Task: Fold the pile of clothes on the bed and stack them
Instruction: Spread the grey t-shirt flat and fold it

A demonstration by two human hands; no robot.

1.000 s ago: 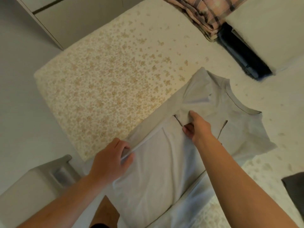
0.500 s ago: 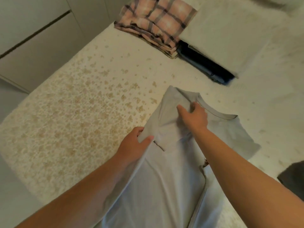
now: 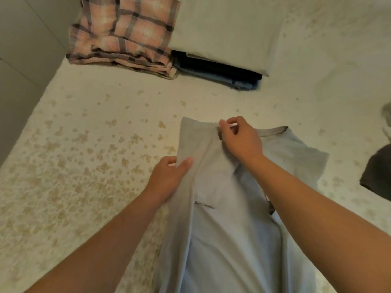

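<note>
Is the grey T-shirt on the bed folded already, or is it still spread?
Partly folded. The grey T-shirt's left side lies turned over its middle, held by both hands, while its right sleeve lies spread flat on the bed.

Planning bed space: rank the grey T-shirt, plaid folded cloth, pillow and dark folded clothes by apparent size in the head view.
1. grey T-shirt, nearest the camera, so flattered
2. pillow and plaid folded cloth: similar, both cropped, unranked
3. dark folded clothes, mostly hidden under the pillow

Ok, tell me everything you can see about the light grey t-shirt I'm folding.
The t-shirt is pale grey, thin knit, lying flat on the bed, collar away from you. One side is folded over the body; the other short sleeve lies spread. The left hand holds the folded edge; the right hand pinches the fabric by the collar.
</note>
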